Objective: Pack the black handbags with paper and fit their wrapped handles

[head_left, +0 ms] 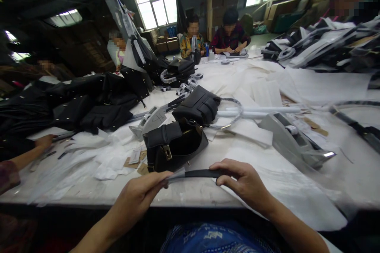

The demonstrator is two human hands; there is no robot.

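"Worktable [190,197] first: long, pale, crowded. What fills it?"

"Heap of black handbags [103,116] down the left. Heap of dark and pale pieces [323,43] far right, kinds hard to tell. White packing sheets [285,83] between."

"Nearer the person?"

"Two more bags. Rear black handbag [196,104] mid-table, a wrapped loop handle [241,107] beside it. Front black handbag [162,136] gaping open, just beyond the hands. Grey tape dispensers: right one [285,138], left one [151,120], smaller to the eye."

"Obstructions?"

"Open bag, mainly; it fills the space straight ahead. Loose sheeting near the right hand [245,184] might snag it. Co-worker's hand [46,141] at far left, well apart."

"And the person's own grip?"

"Both hands occupied. Left hand [139,191] pinches the pale, film-covered end of a black strap [198,173]; right has thumb and fingers about the dark end. Strap runs roughly level over the table's near side, before the open bag."

"Step in hand?"

"Handling the strap's film [177,174], I'd judge; going on or coming off, can't tell. Next move would call for a steady pinch at both ends, strap straight, film unwrinkled."
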